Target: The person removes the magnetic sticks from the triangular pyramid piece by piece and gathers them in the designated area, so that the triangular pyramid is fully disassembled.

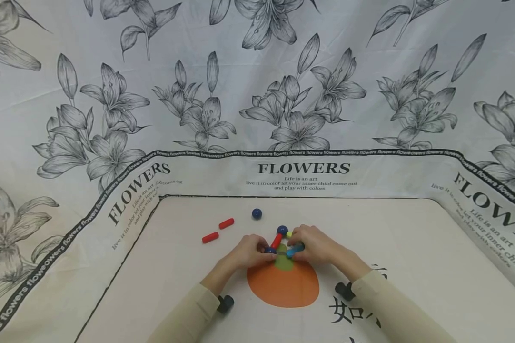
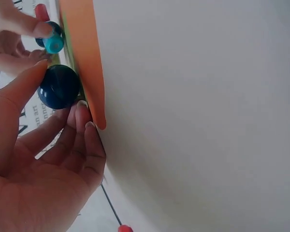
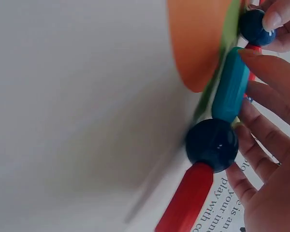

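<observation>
On the worktop (image 1: 167, 276), beyond the far edge of a printed orange patch (image 1: 283, 288), a person joins balls and rods. The left hand (image 1: 252, 250) comes in from the patch's left, its grip pinching a dark blue ball (image 2: 59, 87) between thumb and fingertips, the other fingers bent beneath. A red rod (image 1: 277, 240) runs from that ball away from the patch to a second ball (image 1: 282, 230). The right hand (image 1: 315, 245) reaches in from the patch's right, palm turned inward; its grip holds a light blue rod (image 3: 229, 84) between thumb and fingers. One end of this rod meets a third ball (image 3: 211, 145), which the right hand hides from the head view; its other end stops short of the left hand's ball. Another red rod (image 3: 183, 200) leaves the third ball and is cut off by the right wrist view's lower edge. Only a sliver of a yellow rod (image 1: 289, 234) shows past the right fingers. Farther beyond the patch, to its left, lie a loose ball (image 1: 256, 214) and two loose red rods (image 1: 226, 223). The right sleeve (image 1: 399, 300) partly covers black lettering (image 1: 345, 310) right of the patch.
</observation>
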A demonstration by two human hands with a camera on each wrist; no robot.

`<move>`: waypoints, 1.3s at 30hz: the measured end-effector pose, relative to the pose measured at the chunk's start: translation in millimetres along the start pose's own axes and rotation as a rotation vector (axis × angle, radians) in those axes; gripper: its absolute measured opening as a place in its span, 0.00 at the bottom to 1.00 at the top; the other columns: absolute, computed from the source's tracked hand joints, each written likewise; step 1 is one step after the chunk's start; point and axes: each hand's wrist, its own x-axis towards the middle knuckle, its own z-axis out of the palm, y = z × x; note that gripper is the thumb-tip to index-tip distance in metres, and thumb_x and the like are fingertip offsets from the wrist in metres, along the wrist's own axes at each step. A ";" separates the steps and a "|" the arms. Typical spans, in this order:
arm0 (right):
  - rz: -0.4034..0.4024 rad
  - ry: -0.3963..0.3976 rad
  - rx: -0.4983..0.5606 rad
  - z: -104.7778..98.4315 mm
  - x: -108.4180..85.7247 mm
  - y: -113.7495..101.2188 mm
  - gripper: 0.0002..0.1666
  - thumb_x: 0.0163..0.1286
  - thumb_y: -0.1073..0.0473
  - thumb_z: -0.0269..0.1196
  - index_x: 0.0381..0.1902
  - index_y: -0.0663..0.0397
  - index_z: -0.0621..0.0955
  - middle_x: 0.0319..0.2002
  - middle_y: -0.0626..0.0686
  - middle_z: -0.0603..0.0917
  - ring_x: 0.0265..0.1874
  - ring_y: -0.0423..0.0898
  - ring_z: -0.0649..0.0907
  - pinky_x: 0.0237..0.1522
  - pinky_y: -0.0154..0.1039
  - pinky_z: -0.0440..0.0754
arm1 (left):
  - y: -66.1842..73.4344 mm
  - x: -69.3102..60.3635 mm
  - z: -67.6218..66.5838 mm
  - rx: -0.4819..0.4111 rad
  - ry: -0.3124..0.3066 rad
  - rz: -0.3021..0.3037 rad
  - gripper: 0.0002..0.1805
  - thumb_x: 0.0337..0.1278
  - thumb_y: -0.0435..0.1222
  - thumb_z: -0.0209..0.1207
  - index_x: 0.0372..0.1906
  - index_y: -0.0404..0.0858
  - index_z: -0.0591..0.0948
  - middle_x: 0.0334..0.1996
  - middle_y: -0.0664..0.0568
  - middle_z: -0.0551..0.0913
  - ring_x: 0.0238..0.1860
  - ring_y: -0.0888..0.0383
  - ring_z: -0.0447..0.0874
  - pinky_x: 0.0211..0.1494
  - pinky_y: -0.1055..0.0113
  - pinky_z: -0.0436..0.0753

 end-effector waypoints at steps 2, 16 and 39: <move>-0.015 0.009 0.003 -1.8 3.1 -0.6 0.14 0.62 0.56 0.75 0.45 0.53 0.90 0.41 0.49 0.85 0.42 0.47 0.79 0.48 0.48 0.78 | -0.9 0.4 -0.6 0.004 0.000 0.007 0.19 0.60 0.48 0.71 0.46 0.38 0.85 0.31 0.52 0.79 0.37 0.56 0.76 0.38 0.67 0.78; -0.097 0.054 -0.032 1.6 30.8 -11.4 0.19 0.62 0.61 0.74 0.51 0.56 0.88 0.51 0.53 0.84 0.54 0.54 0.77 0.58 0.55 0.76 | -2.6 2.1 -0.9 0.023 0.003 0.047 0.18 0.59 0.49 0.71 0.44 0.39 0.86 0.31 0.54 0.80 0.37 0.57 0.76 0.40 0.67 0.79; 0.007 0.046 -0.011 9.4 43.7 -16.0 0.08 0.58 0.63 0.77 0.37 0.51 0.91 0.43 0.49 0.83 0.45 0.47 0.75 0.51 0.45 0.80 | -4.1 1.6 -0.6 -0.012 0.017 0.012 0.18 0.58 0.48 0.72 0.44 0.40 0.86 0.31 0.53 0.80 0.38 0.56 0.77 0.40 0.66 0.79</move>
